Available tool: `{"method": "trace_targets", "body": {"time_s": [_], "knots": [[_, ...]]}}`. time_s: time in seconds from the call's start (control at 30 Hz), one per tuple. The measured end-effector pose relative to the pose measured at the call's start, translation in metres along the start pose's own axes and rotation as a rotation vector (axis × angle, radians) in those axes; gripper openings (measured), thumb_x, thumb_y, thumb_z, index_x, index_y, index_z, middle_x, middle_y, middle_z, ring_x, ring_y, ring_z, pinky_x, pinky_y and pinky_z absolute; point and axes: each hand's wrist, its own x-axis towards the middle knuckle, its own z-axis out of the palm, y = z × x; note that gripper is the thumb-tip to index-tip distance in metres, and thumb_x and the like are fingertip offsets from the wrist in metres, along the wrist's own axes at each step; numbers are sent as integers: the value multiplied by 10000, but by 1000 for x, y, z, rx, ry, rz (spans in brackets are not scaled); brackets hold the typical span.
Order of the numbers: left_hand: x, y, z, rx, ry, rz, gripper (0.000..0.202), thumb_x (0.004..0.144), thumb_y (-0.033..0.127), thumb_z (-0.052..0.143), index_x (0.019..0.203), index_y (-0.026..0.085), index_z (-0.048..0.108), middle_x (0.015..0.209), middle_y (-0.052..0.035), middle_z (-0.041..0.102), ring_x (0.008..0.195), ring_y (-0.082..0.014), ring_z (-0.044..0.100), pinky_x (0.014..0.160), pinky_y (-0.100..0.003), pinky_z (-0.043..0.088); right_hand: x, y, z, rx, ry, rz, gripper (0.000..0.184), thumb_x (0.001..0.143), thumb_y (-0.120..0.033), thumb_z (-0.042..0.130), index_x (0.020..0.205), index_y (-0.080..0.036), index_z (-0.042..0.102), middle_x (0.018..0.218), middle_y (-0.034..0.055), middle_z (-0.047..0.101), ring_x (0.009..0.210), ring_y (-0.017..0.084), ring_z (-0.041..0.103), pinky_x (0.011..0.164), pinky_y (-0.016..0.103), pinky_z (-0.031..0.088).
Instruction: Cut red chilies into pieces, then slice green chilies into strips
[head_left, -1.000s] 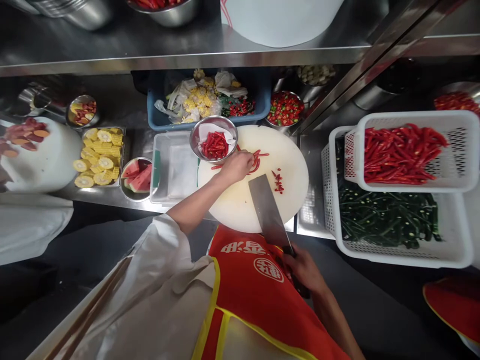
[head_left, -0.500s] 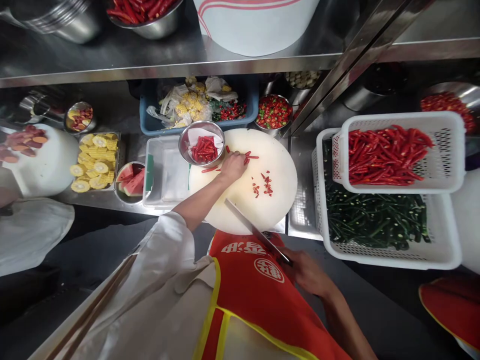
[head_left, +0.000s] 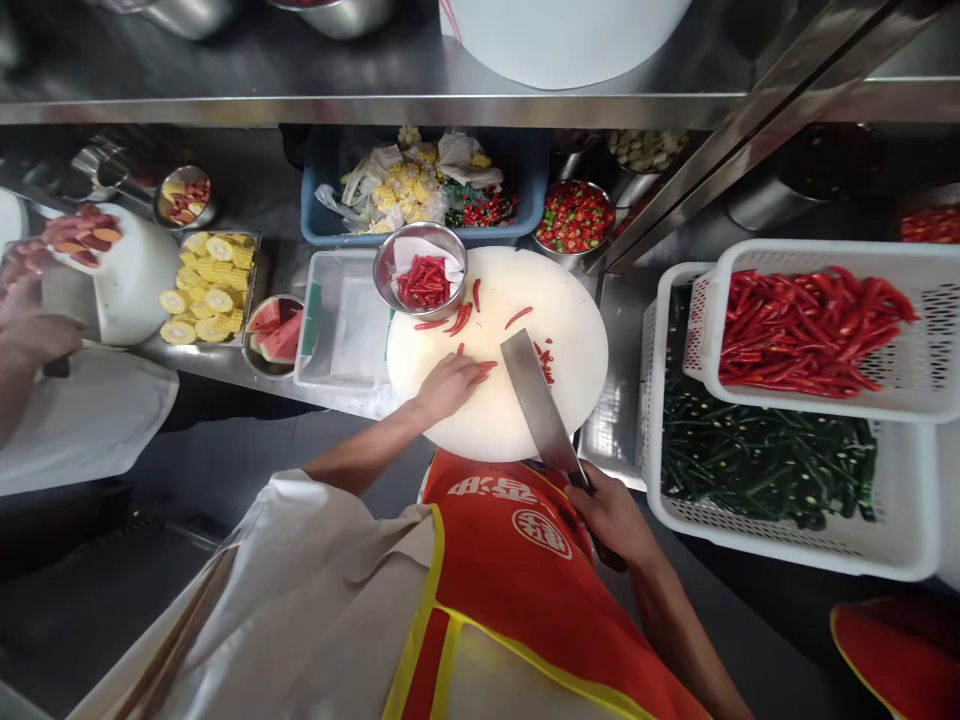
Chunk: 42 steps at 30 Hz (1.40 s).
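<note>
My left hand rests on the round white cutting board, its fingers closed on red chili peppers whose ends stick out to the right. In my right hand is the dark handle of a cleaver. The blade slants up over the board, apart from the held chilies. Cut chili pieces lie just beyond the blade, partly hidden by it. Several whole chilies are scattered at the back of the board. A steel bowl of red chilies, lined with white paper, overlaps the board's back left edge.
White baskets of red chilies and green chilies stand at right. A blue tub and a bowl of chopped peppers are behind. Left are a clear bin, watermelon, corn and another person's hand.
My left hand has drawn back toward me across the board with chilies in its fingers. My right hand has raised the cleaver, bringing its blade over the board beside the cut pieces.
</note>
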Motion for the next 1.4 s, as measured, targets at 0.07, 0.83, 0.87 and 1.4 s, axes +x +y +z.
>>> {"method": "trace_targets", "body": {"time_s": [0.07,0.83,0.87,1.4], "knots": [[-18,-1,12,-83,93,24,240,962,270,506,1133,214,664,1080,-66,647,1038,-202,591,977,-383,489,0,-4,1,-64,7,-4,321,868,-357,461,1083,-208,648,621,-21,655,573,187,616,616,280,443],[-64,-21,21,-197,32,89,275,981,237,423,1056,198,684,1040,-79,651,1009,-201,572,937,-349,468,4,-26,30,-243,70,-5,477,886,-368,454,1315,-205,585,991,67,752,865,242,694,726,297,482],[-59,-16,23,-194,48,102,283,988,253,413,1043,191,684,1035,-82,657,1003,-202,577,933,-355,468,4,-26,30,-237,74,0,483,884,-369,455,1319,-200,584,953,65,753,839,241,694,710,296,482],[-29,-4,19,-103,97,37,254,972,309,480,1057,183,684,1123,-91,663,1060,-232,585,964,-397,439,-6,-26,31,-342,60,-72,508,901,-341,426,1385,-236,538,982,57,751,847,244,698,717,297,484]]}}
